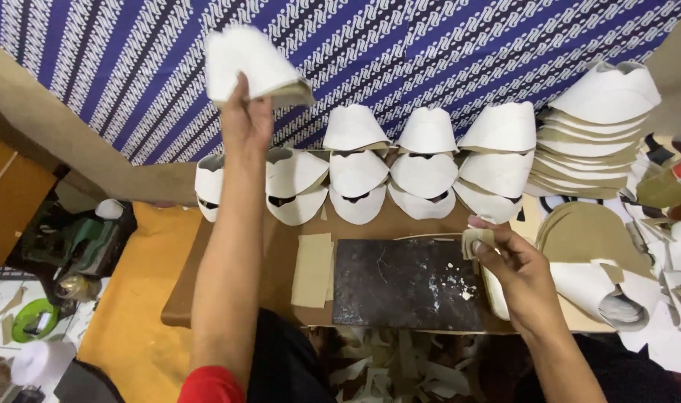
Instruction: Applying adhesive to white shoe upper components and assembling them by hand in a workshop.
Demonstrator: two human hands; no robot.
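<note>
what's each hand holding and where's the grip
The left hand holds a white curved cut piece raised, gripped at its lower edge. The right hand pinches a small tan scrap by its lower corner in the fingers.

A single head-worn camera looks steeply down and forward over a low desk [228, 276], close enough that both forearms fill the lower frame. The dark work slab [408, 283] sits dead centre; beyond it, the view runs up to a blue patterned cloth [467, 52].
</note>
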